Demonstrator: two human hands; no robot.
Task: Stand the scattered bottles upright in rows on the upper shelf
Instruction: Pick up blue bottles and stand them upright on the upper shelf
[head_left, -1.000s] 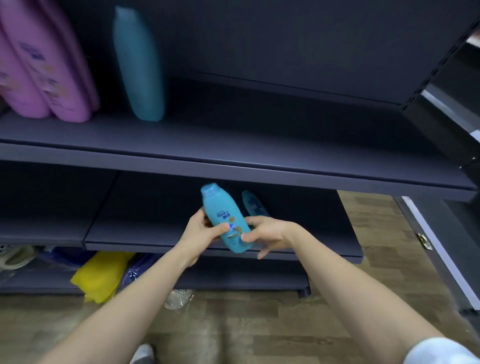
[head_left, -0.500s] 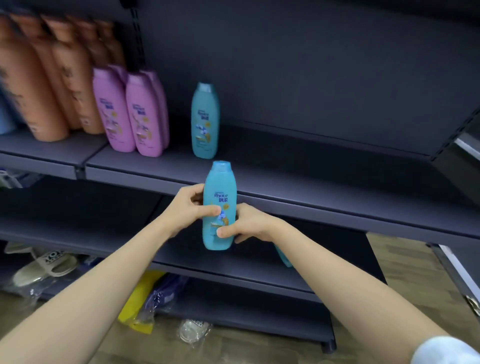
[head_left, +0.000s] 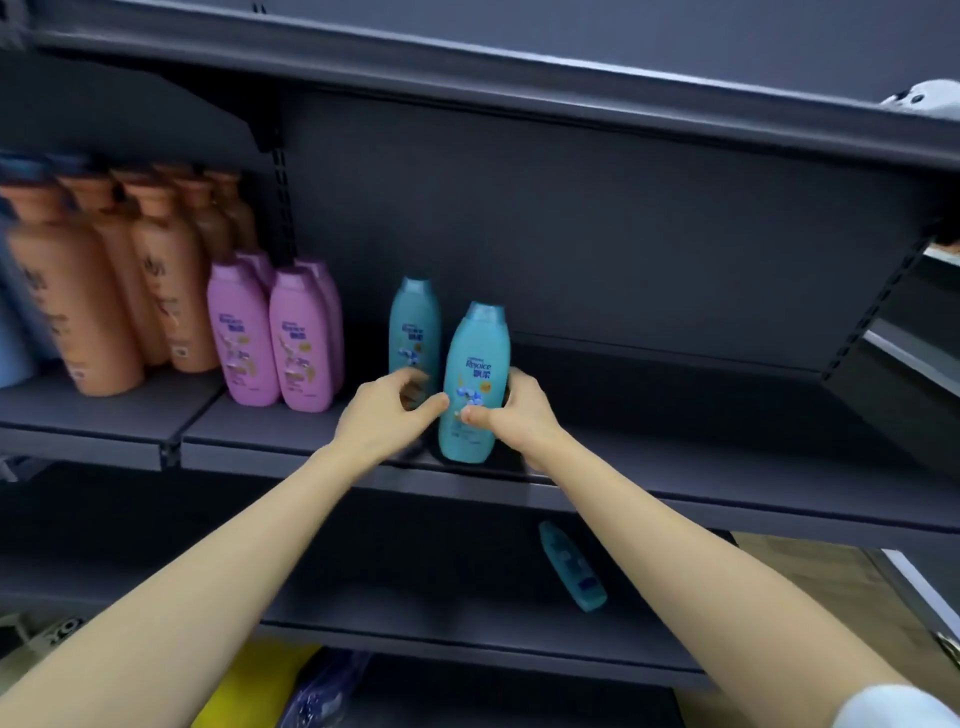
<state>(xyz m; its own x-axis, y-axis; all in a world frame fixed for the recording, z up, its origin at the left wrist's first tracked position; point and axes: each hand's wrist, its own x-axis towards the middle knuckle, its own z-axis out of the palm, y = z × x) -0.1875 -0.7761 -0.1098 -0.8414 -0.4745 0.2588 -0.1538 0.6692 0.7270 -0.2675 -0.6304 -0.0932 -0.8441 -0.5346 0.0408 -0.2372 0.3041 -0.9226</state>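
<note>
A teal bottle (head_left: 475, 364) stands upright at the front edge of the dark upper shelf (head_left: 727, 467). My right hand (head_left: 519, 415) grips its lower part, thumb on the label and fingers behind. My left hand (head_left: 379, 410) is just left of it; the thumb tip touches the bottle's side and the fingers hang loosely curled off it. A second teal bottle (head_left: 414, 322) stands upright behind and to the left. Another teal bottle (head_left: 571, 566) lies on its side on the lower shelf (head_left: 415, 597).
Pink bottles (head_left: 291, 338) stand in rows left of the teal ones, and orange bottles (head_left: 104, 291) further left. The upper shelf is bare to the right of my hands. A yellow bag (head_left: 249, 686) lies on the floor below.
Both hands lifted the teal bottle from in front of the lower shelf and set it upright on the upper shelf. My left fingers have come off it.
</note>
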